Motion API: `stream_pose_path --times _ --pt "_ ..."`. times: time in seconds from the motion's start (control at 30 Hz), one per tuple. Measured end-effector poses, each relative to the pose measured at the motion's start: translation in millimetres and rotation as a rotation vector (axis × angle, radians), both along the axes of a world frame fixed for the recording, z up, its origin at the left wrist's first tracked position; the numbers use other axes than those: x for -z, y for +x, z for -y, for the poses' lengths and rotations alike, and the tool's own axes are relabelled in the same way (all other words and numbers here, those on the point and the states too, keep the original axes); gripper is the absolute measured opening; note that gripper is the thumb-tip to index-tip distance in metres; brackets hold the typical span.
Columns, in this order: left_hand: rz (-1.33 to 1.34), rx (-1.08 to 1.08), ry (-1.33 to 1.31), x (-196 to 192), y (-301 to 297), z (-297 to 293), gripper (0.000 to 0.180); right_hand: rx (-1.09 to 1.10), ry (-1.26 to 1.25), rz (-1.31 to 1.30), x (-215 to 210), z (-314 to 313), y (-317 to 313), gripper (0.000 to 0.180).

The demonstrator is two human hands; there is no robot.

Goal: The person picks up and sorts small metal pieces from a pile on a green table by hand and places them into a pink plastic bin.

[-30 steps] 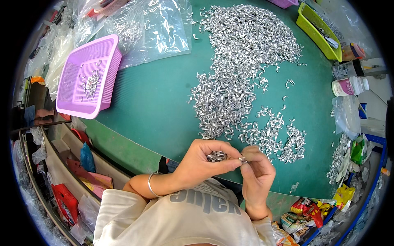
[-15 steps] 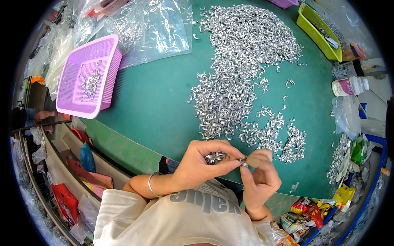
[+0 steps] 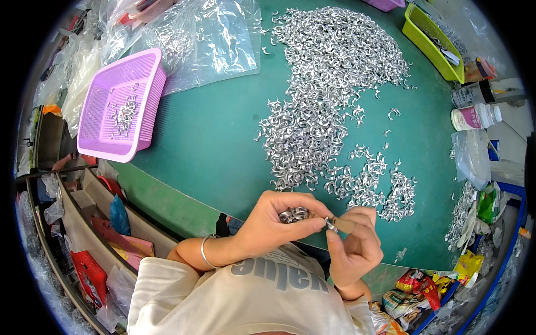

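My left hand (image 3: pixel 267 224) is closed around several small curved metal pieces (image 3: pixel 294 214) cupped in its palm. Its thumb and forefinger pinch one silver crescent-shaped piece (image 3: pixel 331 225) at the fingertips. Facing it, my right hand (image 3: pixel 357 248) has its fingers curled round a tan, flat object (image 3: pixel 344 225) whose kind I cannot make out. The right thumb touches the crescent piece from below. Just beyond both hands, a large heap of the same silver pieces (image 3: pixel 306 134) spreads over the green tabletop (image 3: pixel 206 139), with smaller clusters to the right.
A purple basket (image 3: pixel 148 106) holding some metal pieces stands at the left, beside clear plastic bags (image 3: pixel 223 44). Along the right side are a yellow-green basket (image 3: pixel 413 34), a white bottle (image 3: pixel 472 118) and more metal pieces (image 3: pixel 460 218). Colourful packages (image 3: pixel 416 290) lie below the table's right end.
The crescent piece has tilted slightly between my fingertips, and my right fingers with the tan object have shifted a little. My left hand stays nearly still.
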State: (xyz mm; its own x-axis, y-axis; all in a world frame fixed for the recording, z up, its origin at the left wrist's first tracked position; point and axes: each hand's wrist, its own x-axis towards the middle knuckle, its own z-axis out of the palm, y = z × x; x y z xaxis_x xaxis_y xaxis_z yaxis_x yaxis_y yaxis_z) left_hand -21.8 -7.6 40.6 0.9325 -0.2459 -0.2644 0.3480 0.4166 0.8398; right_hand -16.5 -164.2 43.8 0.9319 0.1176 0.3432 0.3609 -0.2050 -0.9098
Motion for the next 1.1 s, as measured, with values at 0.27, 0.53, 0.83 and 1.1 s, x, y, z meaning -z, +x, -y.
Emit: stream_pose_path --times 0.27,0.53,0.83,1.1 --pt "-0.265 0.051 -0.261 -2 -2 -2 0.011 -0.151 0.406 -0.454 9 6 -3 0.017" --pt "-0.297 0.047 -0.32 -2 -1 -1 0.011 -0.256 0.598 -0.628 8 7 0 0.014" --pt "-0.39 0.027 -0.345 4 -1 -2 0.01 -0.117 0.147 -0.264 14 1 -1 0.017" --pt "-0.384 0.047 -0.258 -1 -1 -5 0.012 -0.097 0.211 -0.339 17 4 0 0.015"
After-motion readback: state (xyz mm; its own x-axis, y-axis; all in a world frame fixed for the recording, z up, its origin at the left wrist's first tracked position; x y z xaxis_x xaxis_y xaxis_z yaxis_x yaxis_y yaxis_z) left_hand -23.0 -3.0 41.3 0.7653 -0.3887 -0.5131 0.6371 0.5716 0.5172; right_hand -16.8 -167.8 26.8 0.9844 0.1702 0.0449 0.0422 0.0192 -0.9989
